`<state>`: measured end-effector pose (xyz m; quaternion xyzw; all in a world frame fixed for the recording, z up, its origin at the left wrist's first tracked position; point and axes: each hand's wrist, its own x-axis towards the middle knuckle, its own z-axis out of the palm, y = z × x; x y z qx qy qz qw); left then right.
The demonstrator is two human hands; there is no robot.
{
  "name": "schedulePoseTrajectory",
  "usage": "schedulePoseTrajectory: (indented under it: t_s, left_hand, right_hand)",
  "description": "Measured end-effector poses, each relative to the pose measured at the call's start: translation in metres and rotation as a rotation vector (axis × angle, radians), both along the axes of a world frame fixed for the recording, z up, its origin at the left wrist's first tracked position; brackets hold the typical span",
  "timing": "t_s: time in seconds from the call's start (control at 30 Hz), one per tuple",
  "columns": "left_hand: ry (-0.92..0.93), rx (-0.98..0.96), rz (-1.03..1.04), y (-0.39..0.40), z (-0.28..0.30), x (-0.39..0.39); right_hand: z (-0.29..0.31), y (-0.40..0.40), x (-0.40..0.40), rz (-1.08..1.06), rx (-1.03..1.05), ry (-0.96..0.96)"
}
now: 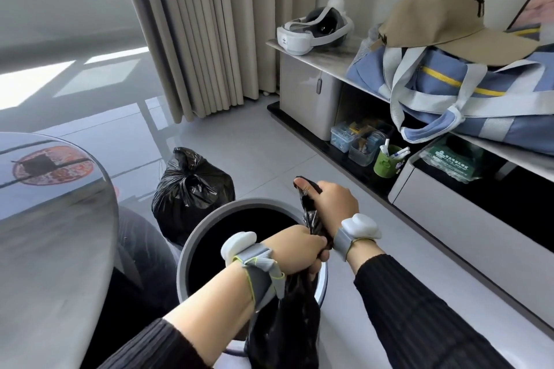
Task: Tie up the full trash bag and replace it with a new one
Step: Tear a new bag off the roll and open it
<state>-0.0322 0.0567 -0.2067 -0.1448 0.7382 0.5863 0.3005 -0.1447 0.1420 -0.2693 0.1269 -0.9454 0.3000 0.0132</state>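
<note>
— Where was the new black bag (311, 220)?
— Bunched above the grey bin (192, 241), right hand (329, 204) and left hand (295, 250) both gripping it.
— And the tied full bag (192, 189)?
— On the floor just behind the bin.

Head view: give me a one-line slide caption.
Both hands, left hand and right hand, grip a new black bag over the grey bin; the tied full bag sits behind.

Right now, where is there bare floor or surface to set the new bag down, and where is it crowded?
Bare grey floor lies between the curtain, the tied full bag and the cabinet. The round table edge nearest the bin looks bare. Crowded: the cabinet top under the duffel bag, cap and headset.
</note>
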Motion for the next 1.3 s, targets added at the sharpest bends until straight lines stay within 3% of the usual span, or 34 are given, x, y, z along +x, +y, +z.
schedulePoseTrajectory:
  t_s: [0.3,0.43,0.53,0.6,0.7,0.8,0.87,0.97,1.03,1.17,1.3]
  left_hand:
    - [0.042,-0.209,-0.048,0.004,0.005,0.006]
    - [0.291,-0.476,-0.322,0.000,0.014,0.009]
    - [0.423,-0.618,-0.197,-0.019,0.009,0.008]
    - [0.393,-0.578,-0.036,-0.021,0.001,0.006]
    - [0.357,-0.547,0.093,-0.024,-0.004,-0.005]
    - [0.361,-0.451,0.267,-0.032,-0.008,-0.024]
    - [0.283,-0.260,0.340,-0.039,-0.013,-0.026]
    - [0.080,0.168,0.373,-0.052,-0.016,-0.019]
    - [0.108,0.302,0.392,-0.062,-0.015,-0.016]
    - [0.258,0.147,0.615,-0.077,-0.013,-0.015]
    - [0.250,0.203,0.730,-0.099,0.003,-0.008]
  right_hand:
    - [-0.004,-0.004,0.000,-0.015,-0.013,-0.084]
    - [-0.035,0.040,-0.006,-0.146,0.071,-0.185]
    - [-0.025,0.089,-0.028,-0.335,0.096,-0.148]
    - [-0.012,0.078,-0.037,-0.278,0.040,-0.094]
    - [-0.013,0.032,-0.022,-0.022,0.118,-0.204]
    - [-0.006,0.020,-0.011,0.049,0.050,-0.251]
    - [0.010,0.013,-0.011,0.034,-0.169,-0.317]
    - [0.028,-0.011,0.001,0.082,-0.512,-0.570]
    - [0.038,-0.028,0.011,0.138,-0.606,-0.684]
    - [0.052,-0.047,0.026,0.275,-0.762,-0.834]
    - [0.054,-0.066,0.042,0.499,-0.658,-0.785]
